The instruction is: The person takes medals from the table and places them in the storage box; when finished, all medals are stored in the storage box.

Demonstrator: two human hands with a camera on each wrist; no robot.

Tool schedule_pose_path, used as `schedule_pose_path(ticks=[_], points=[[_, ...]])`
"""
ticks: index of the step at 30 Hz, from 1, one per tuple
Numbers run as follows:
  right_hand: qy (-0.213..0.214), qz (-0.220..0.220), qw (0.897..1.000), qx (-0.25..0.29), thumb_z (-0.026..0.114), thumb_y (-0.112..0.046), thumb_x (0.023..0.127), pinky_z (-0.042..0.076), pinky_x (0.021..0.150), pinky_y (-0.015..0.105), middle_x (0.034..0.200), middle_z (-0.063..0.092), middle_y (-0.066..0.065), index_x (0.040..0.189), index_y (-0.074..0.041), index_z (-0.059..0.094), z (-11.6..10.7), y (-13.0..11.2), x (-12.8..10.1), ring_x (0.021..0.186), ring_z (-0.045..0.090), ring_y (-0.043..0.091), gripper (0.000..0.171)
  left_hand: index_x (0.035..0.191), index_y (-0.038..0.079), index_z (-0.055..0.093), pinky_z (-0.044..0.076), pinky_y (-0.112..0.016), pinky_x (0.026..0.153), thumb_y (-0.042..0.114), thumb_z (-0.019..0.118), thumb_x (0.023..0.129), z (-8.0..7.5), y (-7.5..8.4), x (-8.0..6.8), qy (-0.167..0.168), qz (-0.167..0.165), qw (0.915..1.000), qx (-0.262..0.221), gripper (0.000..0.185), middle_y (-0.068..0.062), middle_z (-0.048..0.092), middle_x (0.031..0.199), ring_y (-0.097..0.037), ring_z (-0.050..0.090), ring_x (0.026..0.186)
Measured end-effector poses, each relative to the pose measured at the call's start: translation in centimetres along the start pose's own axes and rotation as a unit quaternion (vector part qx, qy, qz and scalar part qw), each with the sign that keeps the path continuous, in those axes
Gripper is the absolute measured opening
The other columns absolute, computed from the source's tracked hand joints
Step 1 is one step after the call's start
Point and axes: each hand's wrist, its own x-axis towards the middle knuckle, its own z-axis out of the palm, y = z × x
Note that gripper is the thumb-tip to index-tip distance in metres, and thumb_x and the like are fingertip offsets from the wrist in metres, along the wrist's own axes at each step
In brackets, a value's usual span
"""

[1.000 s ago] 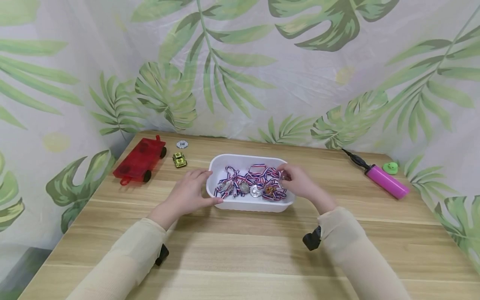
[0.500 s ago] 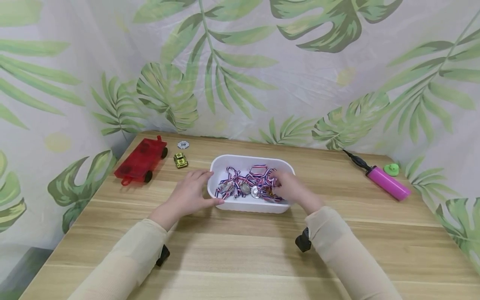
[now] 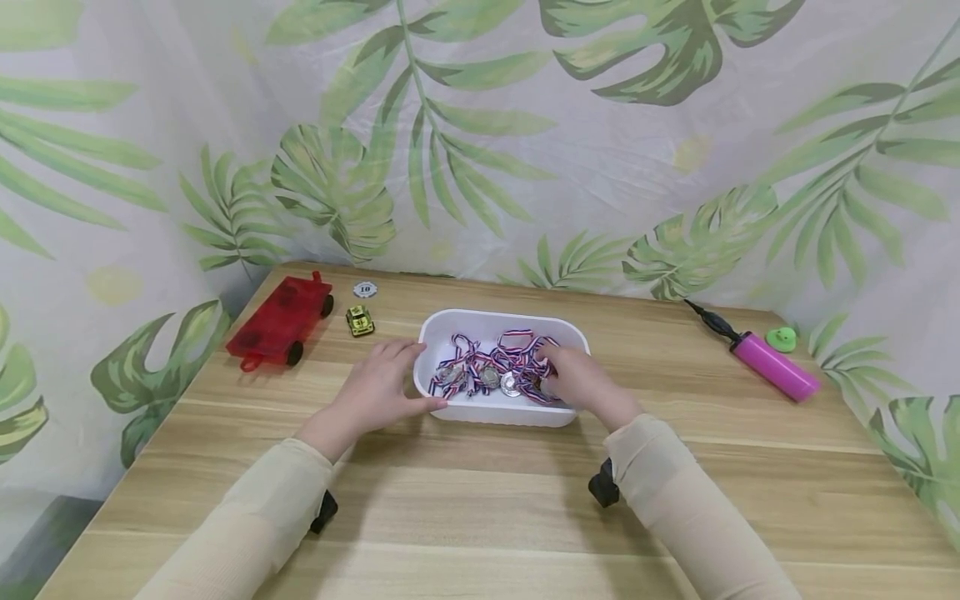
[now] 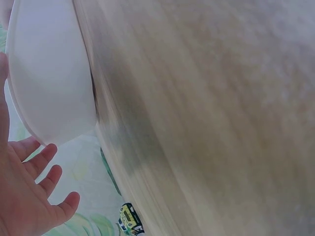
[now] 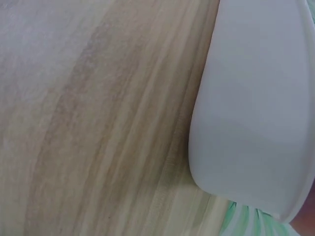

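A white plastic bin (image 3: 495, 412) stands lengthwise in front of me, with several medals (image 3: 511, 383) on red, white and blue striped ribbons (image 3: 467, 367) piled inside. My left hand (image 3: 378, 385) holds the bin's left end, its thumb along the front rim and its fingers spread at the side. In the left wrist view, fingertips (image 4: 48, 150) touch the bin's rim. My right hand (image 3: 581, 379) reaches over the right end into the bin, fingers down among the ribbons. Its fingertips are partly hidden, and whether they pinch a medal I cannot tell.
On the wooden table (image 3: 465, 517), a red toy cart (image 3: 281, 321), a yellow toy car (image 3: 360, 320) and a round chip (image 3: 365, 289) marked 10 lie at left. At right are a pink hand pump (image 3: 774, 365) and a green toy duck (image 3: 781, 338). A leaf-patterned cloth hangs behind.
My right hand has moved left inside the bin, from its right end toward the middle, and now covers the gold medal seen earlier. The left hand and bin stay almost still.
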Motion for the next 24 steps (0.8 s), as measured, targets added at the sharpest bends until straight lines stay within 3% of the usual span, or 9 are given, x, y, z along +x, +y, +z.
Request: schedule_pose_path(ticks=[9, 15, 24], points=[[0.041, -0.014, 0.999, -0.004, 0.055, 0.009, 0.074, 0.046, 0.086, 0.041, 0.1, 0.061, 0.016, 0.104, 0.004, 0.061, 0.0, -0.1, -0.2, 0.094, 0.057, 0.029, 0.031, 0.134, 0.002, 0.044, 0.033, -0.058, 0.096, 0.067, 0.064, 0.067, 0.0, 0.0, 0.0, 0.0, -0.001, 1.0, -0.003, 0.096, -0.018, 0.043, 0.135, -0.036, 0.035, 0.123], [0.084, -0.033, 0.996, 0.012, 0.054, 0.01, 0.077, 0.047, 0.083, 0.04, 0.095, 0.062, 0.016, 0.097, 0.006, 0.063, -0.3, 0.4, -0.5, 0.09, 0.057, 0.028, 0.022, 0.133, 0.002, 0.044, 0.033, -0.057, 0.096, 0.07, 0.062, 0.067, 0.3, 0.0, 0.1, 0.004, 0.003, 1.0, -0.003, 0.097, -0.018, 0.044, 0.134, -0.036, 0.036, 0.123], [0.161, -0.014, 0.98, 0.115, 0.054, 0.011, 0.079, 0.051, 0.068, 0.038, 0.083, 0.06, 0.017, 0.094, 0.01, 0.061, -1.6, 2.8, -3.0, 0.076, 0.056, 0.027, 0.017, 0.134, 0.002, 0.044, 0.032, -0.058, 0.097, 0.068, 0.063, 0.067, 0.2, 0.0, 0.1, 0.001, -0.002, 1.0, -0.004, 0.096, -0.018, 0.043, 0.135, -0.036, 0.035, 0.124]])
